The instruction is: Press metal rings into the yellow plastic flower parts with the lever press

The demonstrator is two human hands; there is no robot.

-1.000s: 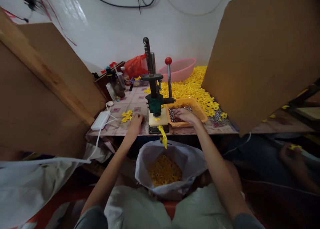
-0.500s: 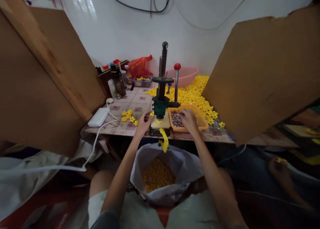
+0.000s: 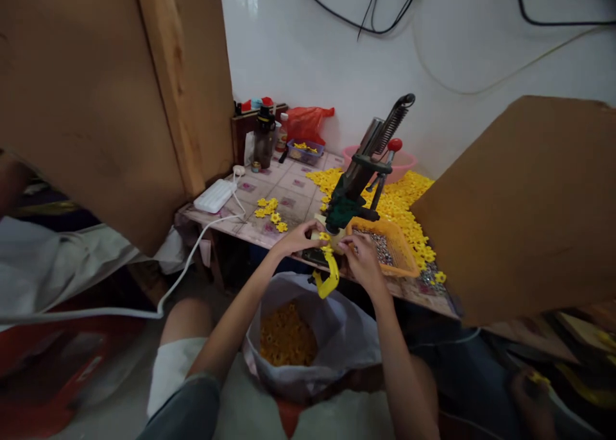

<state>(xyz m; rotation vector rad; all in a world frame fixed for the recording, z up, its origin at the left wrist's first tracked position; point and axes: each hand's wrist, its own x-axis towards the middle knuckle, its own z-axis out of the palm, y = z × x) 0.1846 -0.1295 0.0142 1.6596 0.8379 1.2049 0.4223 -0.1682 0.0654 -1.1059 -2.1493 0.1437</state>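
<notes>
Person wore dark grey-green sleeve (image 3: 187, 406) on left arm, plain, ending near elbow. Pale, loose shorts (image 3: 240, 405) covered thighs, left hem (image 3: 166, 382) looking whiter and stopping short of knee (image 3: 187, 321). Forearms were uncovered; left hand (image 3: 299, 239) and right hand (image 3: 360, 258) were bare, slender-fingered.

We can read no words, brands, numbers or signs here. On the small bottle (image 3: 282, 134) with the pale cap, at the back of the table (image 3: 299, 182), we see a label with some red on it, but its print is too small and blurred for us to make out.
</notes>
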